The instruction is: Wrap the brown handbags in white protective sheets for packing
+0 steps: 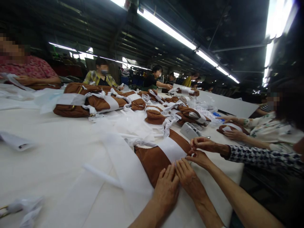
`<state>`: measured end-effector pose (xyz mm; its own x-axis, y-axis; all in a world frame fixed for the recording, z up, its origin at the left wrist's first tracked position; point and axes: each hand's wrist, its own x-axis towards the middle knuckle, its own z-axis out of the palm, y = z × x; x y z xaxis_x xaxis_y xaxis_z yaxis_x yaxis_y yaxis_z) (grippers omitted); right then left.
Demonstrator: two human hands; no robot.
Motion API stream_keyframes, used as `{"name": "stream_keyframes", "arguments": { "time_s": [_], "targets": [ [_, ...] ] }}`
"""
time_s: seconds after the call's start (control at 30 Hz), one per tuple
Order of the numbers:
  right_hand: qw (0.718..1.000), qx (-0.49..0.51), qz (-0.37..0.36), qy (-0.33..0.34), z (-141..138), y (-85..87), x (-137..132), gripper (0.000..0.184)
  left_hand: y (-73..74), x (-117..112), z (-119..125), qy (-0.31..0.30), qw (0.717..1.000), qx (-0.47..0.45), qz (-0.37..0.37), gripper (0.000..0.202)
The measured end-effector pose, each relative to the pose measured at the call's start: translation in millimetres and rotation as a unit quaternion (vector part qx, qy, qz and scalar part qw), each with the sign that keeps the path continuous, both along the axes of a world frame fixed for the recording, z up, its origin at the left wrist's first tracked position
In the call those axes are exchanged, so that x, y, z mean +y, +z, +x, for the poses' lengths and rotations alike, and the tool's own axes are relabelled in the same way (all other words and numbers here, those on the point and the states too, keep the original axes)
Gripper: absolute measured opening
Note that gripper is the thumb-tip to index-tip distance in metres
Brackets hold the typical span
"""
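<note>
A brown bag [152, 160] with a white wrapping band [171, 148] around its middle lies on the table in front of me. My left hand [166, 186] grips its near edge, fingers bent over the brown fabric. Close beside it, my right hand [187, 175] holds the same edge where the band comes down. Both thumbs are mostly hidden. At the bag's right end are another person's bare hand [199, 158] and a hand [204, 144] from a houndstooth sleeve; what their fingertips pinch is too small to tell. The strap, wrapped in white, runs along the bag's far side.
Several brown bags [71, 109] with white wrapping are heaped across the table [59, 142]. White sheets [123, 155] and a thin white roll [102, 175] lie to the left. A grey tape dispenser-like object [188, 130] stands behind my bag. Co-workers sit around the table.
</note>
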<state>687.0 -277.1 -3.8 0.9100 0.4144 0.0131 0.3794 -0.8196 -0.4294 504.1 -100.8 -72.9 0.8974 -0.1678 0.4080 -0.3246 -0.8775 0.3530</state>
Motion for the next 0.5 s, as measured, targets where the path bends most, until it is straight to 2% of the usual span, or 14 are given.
{"name": "stream_keyframes", "arguments": {
  "time_s": [0.13, 0.2, 0.4, 0.5],
  "targets": [
    [0.999, -0.03, -0.013, 0.039, 3.9, 2.2, -0.1, 0.038, -5.9, -3.0, 2.8, 0.002, 1.0, -0.001, 0.025, 0.04],
    [0.997, -0.042, -0.022, 0.057, 1.8, 3.0, 0.5, 0.036, -5.3, 2.4, 4.3, -0.004, 0.999, -0.007, 0.047, 0.037],
    [0.991, -0.072, -0.061, 0.094, -14.1, -3.0, 12.0, 0.03, 18.4, 52.7, 0.1, -0.061, 0.99, -0.041, 0.12, 0.026],
    [0.99, -0.075, -0.058, 0.104, -17.2, -9.2, 18.0, 0.031, 26.1, 58.3, -1.9, -0.04, 0.987, -0.051, 0.149, 0.016]
  ]
}}
